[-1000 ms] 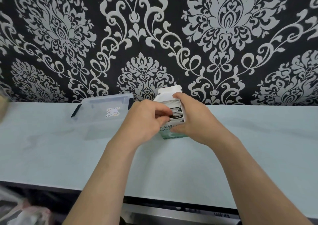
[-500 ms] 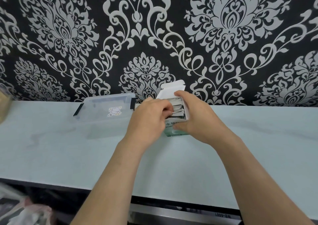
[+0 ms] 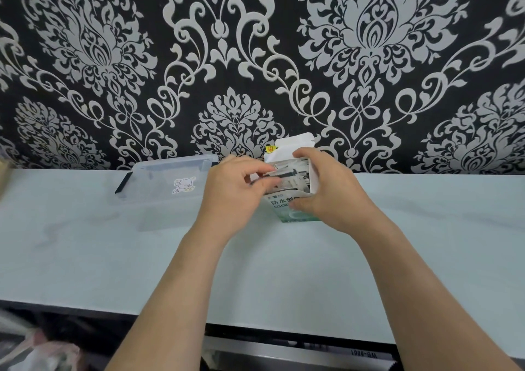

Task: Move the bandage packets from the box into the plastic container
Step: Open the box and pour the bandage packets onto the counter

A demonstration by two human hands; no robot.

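The left hand (image 3: 235,191), digging a second ago, now pinches bandage packets (image 3: 288,175) at the box (image 3: 284,204) mouth; right hand (image 3: 333,193) grips the box; plastic container (image 3: 167,184) sits just left of it, transfer looks imminent

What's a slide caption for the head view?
Right hand grips the open white-and-green cardboard box on the pale table while left hand pinches bandage packets at its mouth, clear plastic container alongside.

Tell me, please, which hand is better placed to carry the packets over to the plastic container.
Left, probably. The left hand pinches the bandage packets at the mouth of the box, and the plastic container lies on that side. The right hand grips the box, steadying it.
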